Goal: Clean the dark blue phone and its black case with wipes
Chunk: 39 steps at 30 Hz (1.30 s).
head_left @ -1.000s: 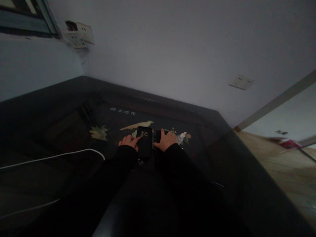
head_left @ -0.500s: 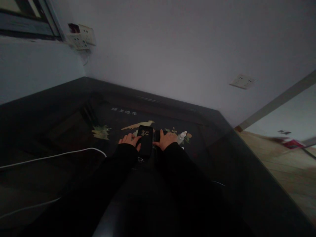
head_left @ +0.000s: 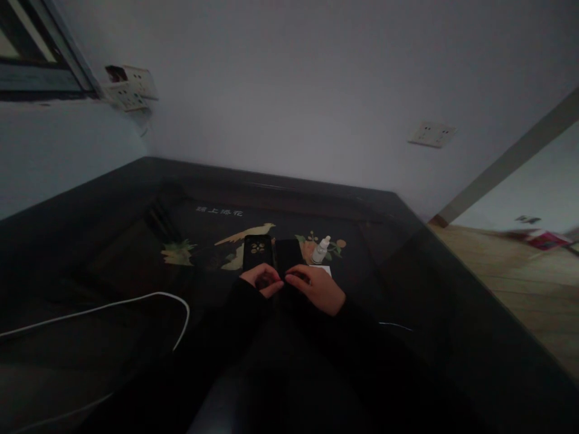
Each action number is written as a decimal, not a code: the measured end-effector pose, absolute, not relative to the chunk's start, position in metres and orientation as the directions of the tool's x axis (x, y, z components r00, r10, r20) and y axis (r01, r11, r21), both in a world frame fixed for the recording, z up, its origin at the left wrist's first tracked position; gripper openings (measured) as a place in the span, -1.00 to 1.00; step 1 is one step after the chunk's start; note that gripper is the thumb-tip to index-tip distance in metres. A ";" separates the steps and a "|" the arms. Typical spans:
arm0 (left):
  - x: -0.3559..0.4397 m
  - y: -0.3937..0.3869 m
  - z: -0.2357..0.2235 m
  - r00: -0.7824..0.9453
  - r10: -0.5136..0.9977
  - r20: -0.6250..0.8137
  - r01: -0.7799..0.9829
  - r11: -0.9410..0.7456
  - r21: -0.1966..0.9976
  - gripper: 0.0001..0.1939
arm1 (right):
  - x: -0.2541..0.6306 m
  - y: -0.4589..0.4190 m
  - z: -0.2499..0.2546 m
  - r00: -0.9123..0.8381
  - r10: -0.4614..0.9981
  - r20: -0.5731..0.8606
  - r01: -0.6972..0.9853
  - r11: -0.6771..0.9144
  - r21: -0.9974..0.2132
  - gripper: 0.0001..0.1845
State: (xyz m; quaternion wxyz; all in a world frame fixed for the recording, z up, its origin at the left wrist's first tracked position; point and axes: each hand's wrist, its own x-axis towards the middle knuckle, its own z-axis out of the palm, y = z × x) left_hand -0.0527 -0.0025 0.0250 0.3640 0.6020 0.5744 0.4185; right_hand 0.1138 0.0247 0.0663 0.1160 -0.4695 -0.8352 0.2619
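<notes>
A black phone case with round camera cutouts lies on the dark tabletop. Beside it, on the right, is a flat black slab like a phone. My left hand is pinched below the case, thumb and fingers together. From the other side my right hand pinches too, over the slab's lower end. Their fingertips nearly meet, and anything small between them is too dark to make out. Behind the right hand stand a clear dropper bottle with a white top and a white card or paper, partly covered.
The glossy black table has a printed bird and flowers. A white cable curves across its left side, and a short thin pale strand lies right. Wall sockets sit beyond the far edge.
Both hands have drawn back toward me from the case and slab, and their fingertips have come together in pinches. The slab shows more fully. The camera view has shifted slightly.
</notes>
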 end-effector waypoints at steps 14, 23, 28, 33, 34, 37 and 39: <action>0.038 0.001 0.008 0.050 0.998 0.027 0.022 -0.028 0.999 -0.75 | 0.195 0.025 0.044 -0.478 0.877 -0.051 0.654 0.316 -0.687 -0.71; 0.044 0.009 -0.009 0.123 0.974 0.188 0.078 -0.198 0.977 -0.81 | 0.208 0.028 0.037 -0.461 0.887 -0.029 0.579 0.276 -0.767 -0.78; 0.034 0.018 -0.011 0.175 0.857 0.485 0.125 -0.508 0.852 -0.93 | 0.200 0.028 0.033 -0.517 0.854 -0.057 0.453 0.216 -0.865 -0.77; 0.024 0.029 -0.015 0.368 0.713 0.597 0.121 -0.673 0.729 -0.86 | 0.195 0.028 0.020 -0.605 0.773 -0.189 0.336 0.034 -0.941 -0.54; 0.023 0.030 -0.015 0.381 0.707 0.595 0.120 -0.676 0.727 -0.86 | 0.194 0.029 0.017 -0.634 0.740 -0.224 0.318 -0.015 -0.948 -0.50; 0.023 0.029 -0.015 0.393 0.700 0.597 0.095 -0.676 0.731 -0.89 | 0.192 0.030 0.009 -0.721 0.624 -0.303 0.280 -0.138 -0.950 -0.41; 0.025 0.027 -0.013 0.398 0.664 0.634 0.034 -0.701 0.712 -0.92 | 0.192 0.031 0.006 -0.769 0.547 -0.331 0.268 -0.195 -0.944 -0.36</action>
